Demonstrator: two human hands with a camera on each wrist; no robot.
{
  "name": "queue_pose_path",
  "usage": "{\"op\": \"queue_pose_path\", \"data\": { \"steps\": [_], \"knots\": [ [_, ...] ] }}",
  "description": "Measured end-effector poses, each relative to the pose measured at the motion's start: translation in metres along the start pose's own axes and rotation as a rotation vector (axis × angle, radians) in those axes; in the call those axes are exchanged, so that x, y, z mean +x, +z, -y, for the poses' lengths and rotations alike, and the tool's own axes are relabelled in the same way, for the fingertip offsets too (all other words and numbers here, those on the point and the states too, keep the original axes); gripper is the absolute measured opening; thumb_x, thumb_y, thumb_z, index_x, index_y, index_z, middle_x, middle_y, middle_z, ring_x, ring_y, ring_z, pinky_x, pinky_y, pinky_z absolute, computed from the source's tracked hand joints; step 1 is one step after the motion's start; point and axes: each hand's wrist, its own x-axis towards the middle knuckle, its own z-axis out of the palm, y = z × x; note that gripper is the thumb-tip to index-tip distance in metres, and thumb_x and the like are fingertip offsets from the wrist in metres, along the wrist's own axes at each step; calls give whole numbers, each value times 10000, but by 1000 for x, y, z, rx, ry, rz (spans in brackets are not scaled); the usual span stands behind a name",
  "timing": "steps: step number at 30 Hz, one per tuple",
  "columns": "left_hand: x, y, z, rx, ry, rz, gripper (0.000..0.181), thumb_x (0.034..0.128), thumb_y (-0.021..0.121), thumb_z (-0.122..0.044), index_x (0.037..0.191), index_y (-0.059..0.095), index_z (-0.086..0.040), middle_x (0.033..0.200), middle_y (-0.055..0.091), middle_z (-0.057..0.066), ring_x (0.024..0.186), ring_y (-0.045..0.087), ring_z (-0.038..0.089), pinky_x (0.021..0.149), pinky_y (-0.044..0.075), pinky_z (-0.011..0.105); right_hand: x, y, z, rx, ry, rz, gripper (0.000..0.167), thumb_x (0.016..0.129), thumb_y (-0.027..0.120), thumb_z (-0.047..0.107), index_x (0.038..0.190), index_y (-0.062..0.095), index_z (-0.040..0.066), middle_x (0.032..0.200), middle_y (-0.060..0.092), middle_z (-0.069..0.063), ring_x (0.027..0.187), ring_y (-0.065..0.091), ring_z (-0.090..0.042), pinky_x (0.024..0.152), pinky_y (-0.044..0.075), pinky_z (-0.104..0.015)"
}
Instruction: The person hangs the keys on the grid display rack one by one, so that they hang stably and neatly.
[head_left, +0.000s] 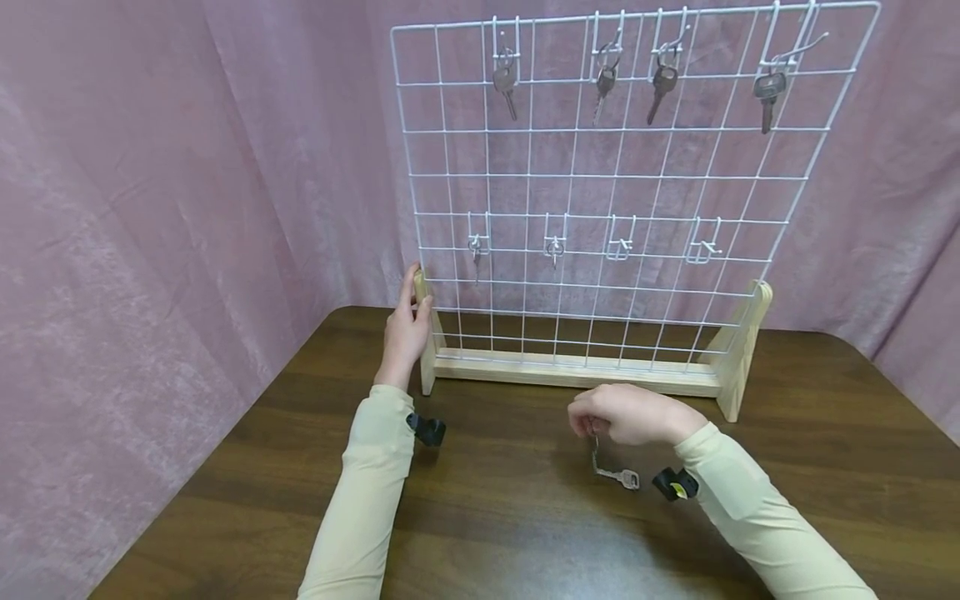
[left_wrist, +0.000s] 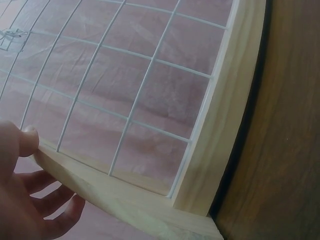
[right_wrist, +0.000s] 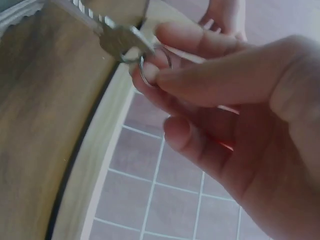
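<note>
My right hand [head_left: 626, 414] is above the table in front of the rack, pinching a thin key ring [right_wrist: 143, 75] between thumb and fingertips. From the ring hangs a toothed key [right_wrist: 117, 42]. Just below it, a second silver key [head_left: 628, 478] lies on the tabletop. My left hand [head_left: 407, 337] holds the left wooden end piece [left_wrist: 95, 182] of a white wire grid rack [head_left: 600, 177], thumb on one side and fingers curled at the other. Several keys [head_left: 606, 81] hang along the upper hooks. Two small keys [head_left: 476, 247] hang on the lower left hooks.
Two lower hooks [head_left: 703, 250] toward the right carry no key. A wooden crossbar [head_left: 570, 373] and a right end piece [head_left: 742, 358] support the grid on a brown table [head_left: 495, 517]. Pink curtains [head_left: 187, 208] hang behind and at the left.
</note>
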Motion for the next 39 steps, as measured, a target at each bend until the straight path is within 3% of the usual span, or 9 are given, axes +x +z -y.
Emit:
{"op": "queue_pose_path", "data": {
  "steps": [7, 10, 16, 22, 28, 39],
  "knots": [
    [2, -1, -1, 10, 2, -5, 535, 1038, 415, -343, 1487, 175, -508, 1376, 557, 182, 1125, 620, 391, 852, 540, 551, -1, -15, -4, -49, 69, -224, 293, 839, 544, -127, 819, 626, 153, 775, 642, 65, 731, 581, -30, 660, 509, -241],
    [1, -2, 1, 8, 4, -6, 539, 1039, 414, -339, 1491, 172, -503, 1380, 553, 184, 1128, 617, 398, 853, 538, 558, -2, -20, -4, -54, 92, -329, 232, 844, 594, -112, 855, 637, 115, 809, 671, 28, 772, 626, -80, 701, 542, -285],
    [-3, -2, 6, -7, -12, 3, 543, 1037, 421, -335, 1485, 174, -517, 1383, 546, 189, 1139, 612, 401, 849, 541, 567, -7, -26, -5, -82, 63, -512, 216, 794, 655, -135, 852, 641, 72, 804, 684, -17, 745, 628, -110, 670, 545, -303],
    [-2, -5, 8, 7, -15, -4, 545, 1036, 421, -344, 1479, 168, -535, 1368, 557, 192, 1111, 622, 402, 840, 546, 551, -14, -42, -5, -96, 55, -626, 251, 786, 679, -130, 864, 652, 107, 805, 681, 23, 707, 566, -27, 631, 500, -215],
    [0, -9, 4, 8, -6, -11, 543, 1039, 417, -332, 1490, 172, -507, 1380, 546, 199, 1127, 612, 402, 855, 537, 558, -17, -60, -6, -67, 25, -751, 263, 772, 675, -170, 870, 660, 74, 809, 686, -24, 656, 487, 11, 590, 402, -102],
    [1, -1, 0, 2, 11, 2, 545, 1036, 427, -327, 1495, 179, -485, 1360, 559, 202, 1116, 622, 395, 846, 544, 552, -12, -86, -5, -82, 107, -893, 197, 835, 631, -150, 910, 676, 27, 846, 670, -41, 698, 463, 18, 626, 364, -84]
  ]
}}
